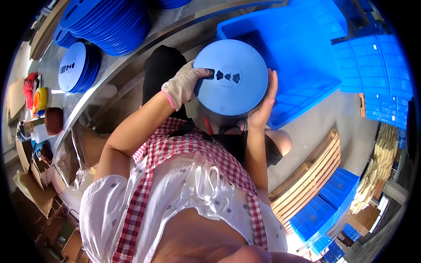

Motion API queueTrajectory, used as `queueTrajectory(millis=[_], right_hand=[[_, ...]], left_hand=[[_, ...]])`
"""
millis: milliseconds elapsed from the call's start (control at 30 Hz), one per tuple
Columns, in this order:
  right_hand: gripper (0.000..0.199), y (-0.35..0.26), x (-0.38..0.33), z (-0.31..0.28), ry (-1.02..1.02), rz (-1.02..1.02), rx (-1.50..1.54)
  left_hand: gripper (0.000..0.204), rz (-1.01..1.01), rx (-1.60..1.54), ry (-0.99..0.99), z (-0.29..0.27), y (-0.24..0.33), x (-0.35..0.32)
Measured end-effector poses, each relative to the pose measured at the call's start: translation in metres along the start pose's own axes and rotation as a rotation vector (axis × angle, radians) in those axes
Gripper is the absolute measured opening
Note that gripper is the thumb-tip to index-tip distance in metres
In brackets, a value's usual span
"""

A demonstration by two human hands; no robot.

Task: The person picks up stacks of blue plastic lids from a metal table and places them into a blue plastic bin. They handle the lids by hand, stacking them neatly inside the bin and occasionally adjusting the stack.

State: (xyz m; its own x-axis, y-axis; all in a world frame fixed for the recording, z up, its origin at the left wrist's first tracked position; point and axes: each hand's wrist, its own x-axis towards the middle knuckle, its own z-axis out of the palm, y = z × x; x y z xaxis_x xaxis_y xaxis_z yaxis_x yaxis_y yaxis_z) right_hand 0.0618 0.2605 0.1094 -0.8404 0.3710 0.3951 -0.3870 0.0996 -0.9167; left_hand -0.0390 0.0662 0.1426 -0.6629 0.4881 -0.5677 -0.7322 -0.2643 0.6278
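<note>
A big blue crate (302, 61) lies open on the grey floor, and everything else is placed from it. Stacks of blue crates (377, 74) stand to its right. Wooden pallets (307, 175) lean below it, toward the lower right. Stacks of blue reels (109, 22) rest on the metal table (131, 57) to its left. A single blue reel (231, 78) is held up just in front of the crate's left corner. The gloved left hand (183, 84) grips the reel's left edge, thumb at the centre cut-out. The bare right hand (264, 103) clasps its right rim.
</note>
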Motion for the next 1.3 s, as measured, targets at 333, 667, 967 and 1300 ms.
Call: queueTrajectory(millis=[333,667,967,1300], right_hand=[[0.072,-0.023,0.005,-0.026,0.070,0.172,-0.271],[0.051,0.020,0.069,-0.190,0.252,0.707,-0.096],[0.043,0.093,0.123,-0.287,0.170,1.120,-0.335],[0.042,0.170,0.142,-0.333,0.044,1.292,-0.428]], left_hand=[[0.041,-0.085,-0.016,-0.056,0.030,-0.027,0.038],[0.078,-0.729,0.293,-0.450,0.124,-0.064,0.132],[0.065,-0.799,0.532,-0.276,0.179,-0.109,0.198],[0.063,-0.909,0.326,-0.168,0.179,-0.152,0.258]])
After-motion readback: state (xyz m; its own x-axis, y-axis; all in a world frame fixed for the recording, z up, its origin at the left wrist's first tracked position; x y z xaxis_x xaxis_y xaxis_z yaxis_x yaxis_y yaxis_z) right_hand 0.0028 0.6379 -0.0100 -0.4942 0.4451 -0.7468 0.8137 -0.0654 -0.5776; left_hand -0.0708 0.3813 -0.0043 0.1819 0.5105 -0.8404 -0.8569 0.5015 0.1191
